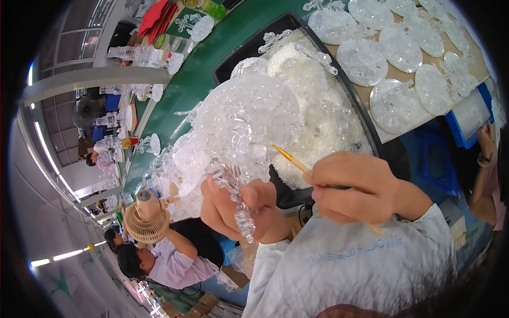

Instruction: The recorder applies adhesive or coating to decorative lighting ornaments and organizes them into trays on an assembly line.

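My left hand (228, 212) is closed around the narrow, knobbly stem of a clear ornament (249, 114). Its broad round disc tilts up over a black tub (368, 122) heaped with white glittering granules (302, 63). In my right hand (355, 185) is a slender yellow brush (290, 157), pinched between thumb and fingers. The brush's pointed tip lies beside the lower right part of the disc; whether it touches cannot be made out. The brush's rear end shows below my fingers.
More clear ornaments (180, 164) crowd the green table (183, 95) left of the tub. Several clear discs (361, 61) lie on a tan board at right. A beige fan (147, 217) stands at lower left. Other people (175, 259) sit nearby, and a hand touches a blue tray (472, 119).
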